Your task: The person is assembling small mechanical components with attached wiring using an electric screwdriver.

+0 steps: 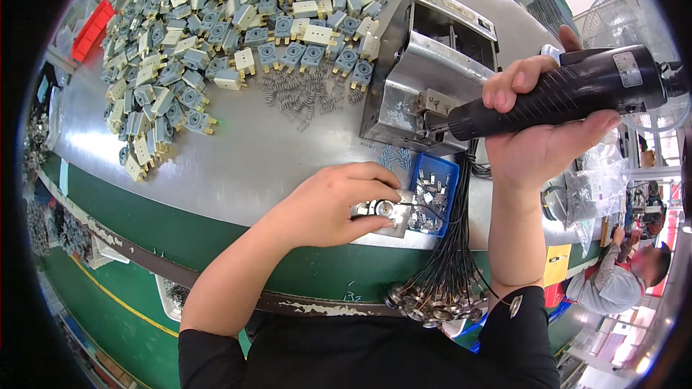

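My right hand [537, 133] is wrapped round a black electric screwdriver [555, 94], held nearly level. Its bit end points left, into the front of a metal screw feeder [432, 72]. Low on the bench, my left hand [339, 202] pinches a small round metal part [385, 208] with a black wire between thumb and fingers. That part sits on a metal plate [398, 227], partly hidden by the fingers. Just right of it stands a blue tray [450, 202] full of small metal clips.
Grey and cream switch-like housings [238, 14] are heaped at the back left. Loose springs [303, 94] lie in front of them, and small screws [395, 157] by the feeder. Black wires with round metal ends [432, 302] hang over the front edge. Another person [613, 284] sits far right.
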`<state>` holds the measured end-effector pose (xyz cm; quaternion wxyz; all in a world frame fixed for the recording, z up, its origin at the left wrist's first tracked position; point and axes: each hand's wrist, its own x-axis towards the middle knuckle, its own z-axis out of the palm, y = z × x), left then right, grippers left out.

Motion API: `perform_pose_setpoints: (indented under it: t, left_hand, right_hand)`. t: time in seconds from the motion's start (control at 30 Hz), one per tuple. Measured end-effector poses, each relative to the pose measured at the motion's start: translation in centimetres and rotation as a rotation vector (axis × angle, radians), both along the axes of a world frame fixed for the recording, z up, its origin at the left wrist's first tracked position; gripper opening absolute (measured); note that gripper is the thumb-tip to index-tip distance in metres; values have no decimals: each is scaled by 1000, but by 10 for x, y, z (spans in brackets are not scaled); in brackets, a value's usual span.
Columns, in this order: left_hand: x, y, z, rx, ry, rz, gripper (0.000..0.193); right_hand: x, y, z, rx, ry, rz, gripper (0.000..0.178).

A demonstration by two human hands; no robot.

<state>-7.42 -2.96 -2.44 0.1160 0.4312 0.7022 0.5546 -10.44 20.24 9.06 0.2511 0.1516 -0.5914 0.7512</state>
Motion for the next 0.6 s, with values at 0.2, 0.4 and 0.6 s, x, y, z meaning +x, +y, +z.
perform_pose_setpoints:
  t: [0.2,0.4,0.6]
  left_hand:
    - [1,0,2,40,-86,36,39]
    - [2,4,5,192,-80,209,40]
    - [3,-2,0,203,-161,107,18]
  right_hand:
    - [15,-6,5,-18,-59,67,104]
    - [36,-31,4,-135,-29,342,108]
    - [46,-47,-2,-152,-51,381,112]
